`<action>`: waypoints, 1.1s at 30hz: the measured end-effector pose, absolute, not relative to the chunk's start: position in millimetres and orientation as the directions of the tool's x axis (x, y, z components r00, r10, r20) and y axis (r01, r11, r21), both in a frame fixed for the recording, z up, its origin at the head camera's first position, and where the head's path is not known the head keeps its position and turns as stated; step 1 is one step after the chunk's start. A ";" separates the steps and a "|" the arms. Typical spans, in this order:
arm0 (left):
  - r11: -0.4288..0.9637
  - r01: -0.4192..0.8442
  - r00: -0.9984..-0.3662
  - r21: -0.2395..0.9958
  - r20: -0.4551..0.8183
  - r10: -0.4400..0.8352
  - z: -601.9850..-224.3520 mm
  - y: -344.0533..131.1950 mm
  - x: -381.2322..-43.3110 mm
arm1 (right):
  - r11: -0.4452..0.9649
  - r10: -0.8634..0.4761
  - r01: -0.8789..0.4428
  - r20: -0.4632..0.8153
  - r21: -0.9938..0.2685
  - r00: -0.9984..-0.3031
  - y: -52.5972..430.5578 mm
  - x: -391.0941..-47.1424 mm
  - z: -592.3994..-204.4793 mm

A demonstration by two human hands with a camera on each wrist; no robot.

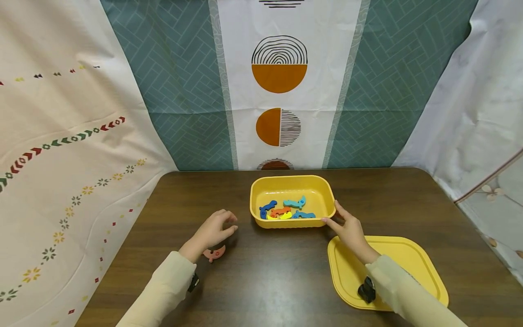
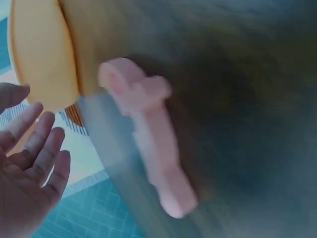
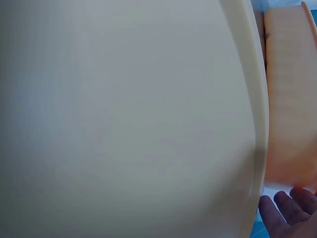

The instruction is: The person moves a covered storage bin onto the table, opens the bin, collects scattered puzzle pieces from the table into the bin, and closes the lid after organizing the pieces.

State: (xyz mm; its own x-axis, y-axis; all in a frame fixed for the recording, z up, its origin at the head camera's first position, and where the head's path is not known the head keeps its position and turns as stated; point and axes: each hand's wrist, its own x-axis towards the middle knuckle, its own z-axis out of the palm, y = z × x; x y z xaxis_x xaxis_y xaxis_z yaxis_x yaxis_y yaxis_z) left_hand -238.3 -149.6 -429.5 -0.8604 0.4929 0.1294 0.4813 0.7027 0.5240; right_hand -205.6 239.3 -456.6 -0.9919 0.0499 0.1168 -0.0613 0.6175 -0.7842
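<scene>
A yellow plastic box [image 1: 292,180] stands toward the back of the table. On its floor lie several small animal-shaped pieces, among them a teal piece [image 1: 295,203], an orange piece [image 1: 280,211] and a dark blue piece [image 1: 267,208]. My right hand [image 1: 349,231] holds the box at its front right corner, thumb on the front and fingers along the side. Left of the box, my left hand [image 1: 212,231] hovers with loosely bent fingers and holds nothing. Under its wrist lies a pink piece [image 1: 215,254], partly hidden in the head view; the left wrist view shows this pink piece [image 2: 153,139] whole.
A yellow lid [image 1: 404,259] lies flat on the right of the dark wooden table [image 1: 261,281], beneath my right forearm. Patterned cloth [image 1: 196,91] hangs behind the table's back edge, and pale cloth hangs at both sides.
</scene>
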 end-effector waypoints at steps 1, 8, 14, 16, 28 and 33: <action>0.704 0.488 -0.855 0.515 0.119 0.505 -431.0 -152.0 -236.9 | 0.616 0.049 -0.061 0.115 -0.785 -0.992 239.3 -205.4 -456.7; 0.722 0.493 -0.844 0.485 0.067 0.532 -436.5 -166.6 -228.0 | 0.607 0.050 -0.063 0.117 -0.792 -0.992 238.1 -205.0 -456.8; 0.722 0.483 -0.839 0.496 0.024 0.544 -436.5 -182.1 -223.3 | 0.612 0.050 -0.050 0.101 -0.789 -0.994 237.7 -204.8 -454.2; 0.712 0.497 -0.828 0.496 0.027 0.560 -437.7 -186.1 -221.8 | 0.612 0.051 -0.050 0.103 -0.789 -0.993 237.8 -204.7 -453.6; 0.714 0.504 -0.815 0.487 -0.005 0.579 -440.4 -193.6 -214.5 | 0.608 0.057 -0.056 0.115 -0.792 -0.992 238.7 -204.9 -453.4; 0.691 0.495 -0.811 0.526 -0.007 0.585 -442.9 -194.7 -211.7 | 0.603 0.051 -0.050 0.101 -0.796 -0.994 238.7 -204.8 -453.0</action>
